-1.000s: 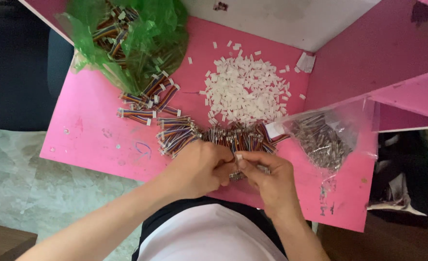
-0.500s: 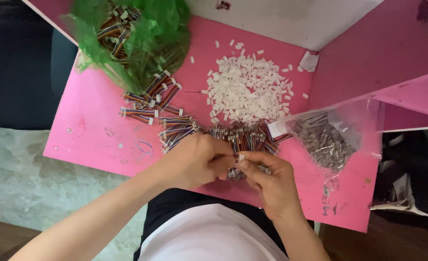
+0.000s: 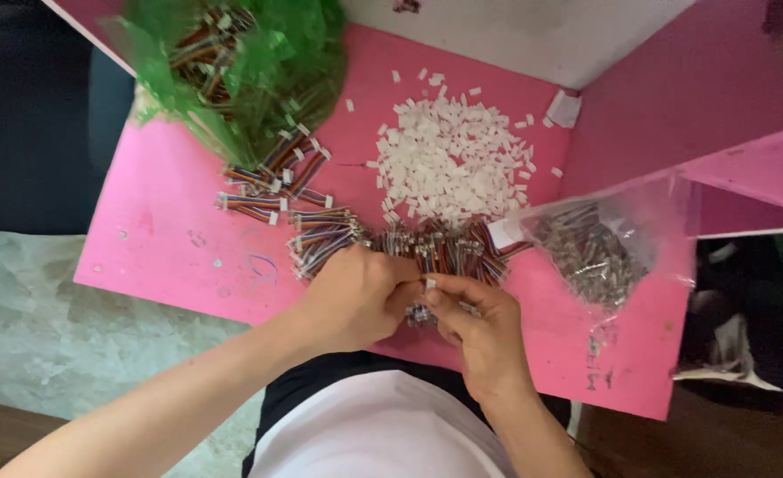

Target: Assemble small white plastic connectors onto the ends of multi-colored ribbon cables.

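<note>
My left hand (image 3: 356, 296) and my right hand (image 3: 478, 323) meet at the near edge of a pink table (image 3: 179, 243). Together their fingertips pinch a small multicoloured wire piece with a white connector (image 3: 428, 285). What lies inside the palms is hidden. Just beyond the fingers runs a row of similar coloured wire harnesses (image 3: 435, 250). More of them (image 3: 307, 232) lie to the left of my left hand.
A heap of small white plastic connector housings (image 3: 453, 159) sits mid-table. A green plastic bag (image 3: 241, 62) with more wire harnesses lies at the back left. A clear bag of metal parts (image 3: 590, 252) lies at the right. Pink panels rise on the right side.
Both hands stay together at the table's near edge; the fingers have shifted slightly on the small wire piece. The view has moved a little.
</note>
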